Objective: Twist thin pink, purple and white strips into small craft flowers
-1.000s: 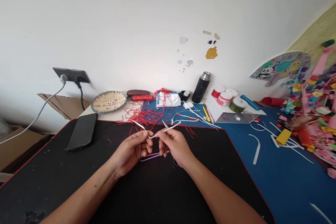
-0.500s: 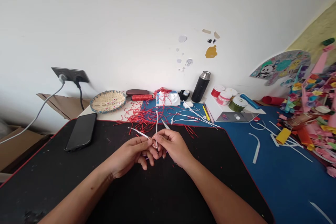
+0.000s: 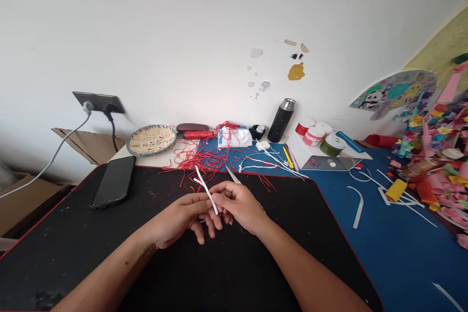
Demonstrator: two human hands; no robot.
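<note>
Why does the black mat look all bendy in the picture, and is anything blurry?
In the head view, the black mat bends because the wide lens stretches the edges; the head view's light is soft, with a bright white wall and no hard shadows; the head view shows the left hand and right hand fairly sharp.

We see a white paper strip (image 3: 207,196) against a black desk mat (image 3: 73,263) edged in red, with red cords (image 3: 204,161) tangled just beyond it (bright as chilli). To the right lies a plain blue mat (image 3: 387,258). The round woven basket (image 3: 151,140) is straw-coloured with a blue rim and small red flecks, and the black flask (image 3: 281,121) has a silver cap.
</note>
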